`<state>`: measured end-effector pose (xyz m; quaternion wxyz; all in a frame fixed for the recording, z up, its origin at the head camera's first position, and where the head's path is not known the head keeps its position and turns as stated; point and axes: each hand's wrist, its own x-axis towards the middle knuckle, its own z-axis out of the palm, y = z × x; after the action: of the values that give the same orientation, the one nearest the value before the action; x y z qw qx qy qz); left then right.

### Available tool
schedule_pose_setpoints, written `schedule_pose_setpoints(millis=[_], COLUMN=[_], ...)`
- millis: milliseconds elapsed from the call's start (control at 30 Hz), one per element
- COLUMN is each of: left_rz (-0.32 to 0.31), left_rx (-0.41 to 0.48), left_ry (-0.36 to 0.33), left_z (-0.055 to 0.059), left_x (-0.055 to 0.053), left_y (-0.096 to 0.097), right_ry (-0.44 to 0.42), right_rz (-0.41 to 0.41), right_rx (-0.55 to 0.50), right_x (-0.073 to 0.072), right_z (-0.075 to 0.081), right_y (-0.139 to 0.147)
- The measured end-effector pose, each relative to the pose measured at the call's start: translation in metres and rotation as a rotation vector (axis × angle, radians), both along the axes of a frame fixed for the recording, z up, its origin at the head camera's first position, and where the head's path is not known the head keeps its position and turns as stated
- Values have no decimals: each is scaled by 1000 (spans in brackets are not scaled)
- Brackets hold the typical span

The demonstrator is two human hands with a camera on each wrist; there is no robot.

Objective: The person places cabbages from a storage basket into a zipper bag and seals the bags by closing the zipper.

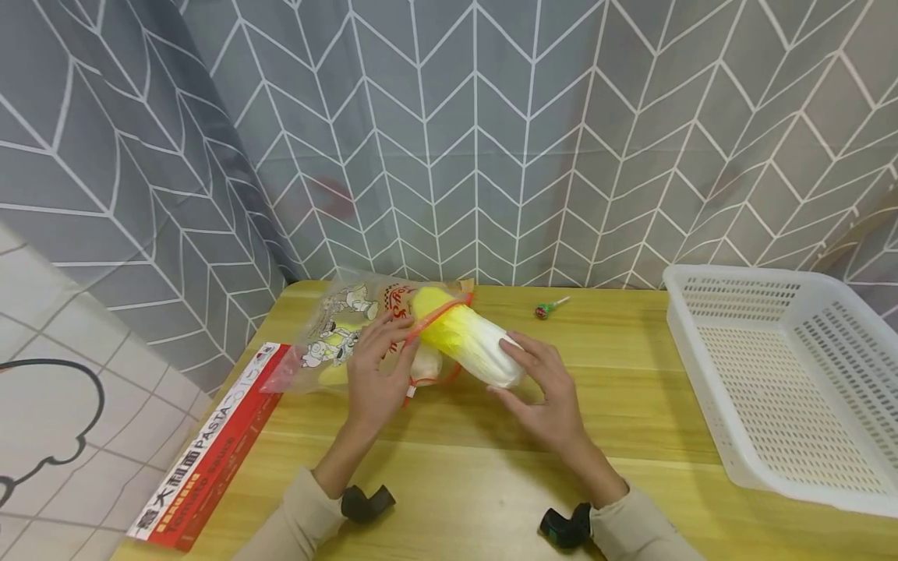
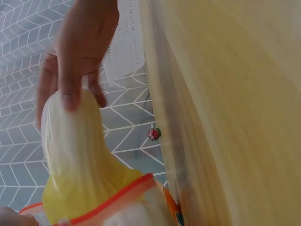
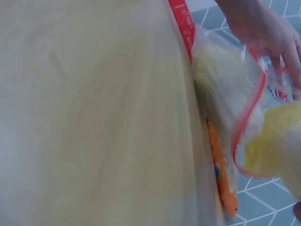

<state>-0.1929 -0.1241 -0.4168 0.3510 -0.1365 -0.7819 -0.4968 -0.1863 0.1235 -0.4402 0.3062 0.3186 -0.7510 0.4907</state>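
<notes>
A napa cabbage (image 1: 487, 347), white at the base and yellow at the leaves, slants with its leafy end in the mouth of a clear printed zip bag (image 1: 344, 312). My right hand (image 1: 550, 393) grips the white base between thumb and fingers. With the left hand (image 1: 375, 382) I pinch the bag's red-edged mouth beside the leaves. Inside the bag lies another pale, yellowish item (image 3: 225, 84), partly hidden by the plastic. In the left wrist view the right hand (image 2: 82, 52) holds the cabbage (image 2: 73, 141) from above.
A red and white pasta box (image 1: 210, 444) lies along the table's left side. Behind the bag is an orange packet (image 3: 221, 169), mostly hidden. A lollipop (image 1: 550, 308) lies near the back edge. A white plastic basket (image 1: 708, 389) stands at the right.
</notes>
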Motion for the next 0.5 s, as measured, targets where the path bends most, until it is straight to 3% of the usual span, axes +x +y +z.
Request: schedule_pose_setpoints(millis=[100, 167, 233, 500], left_rz=[-15, -23, -25, -41], left_rx=[-9, -9, -11, -28], left_ry=[15, 29, 47, 96], left_z=[1, 2, 2, -1], left_x=[1, 1, 1, 0], left_y=[2, 3, 3, 3], right_ry=[214, 235, 169, -334], right_rz=[-38, -7, 28, 81], right_rx=[128, 149, 122, -135], right_x=[-3, -6, -6, -10], right_z=[5, 7, 8, -2], right_y=[-1, -2, -5, -19])
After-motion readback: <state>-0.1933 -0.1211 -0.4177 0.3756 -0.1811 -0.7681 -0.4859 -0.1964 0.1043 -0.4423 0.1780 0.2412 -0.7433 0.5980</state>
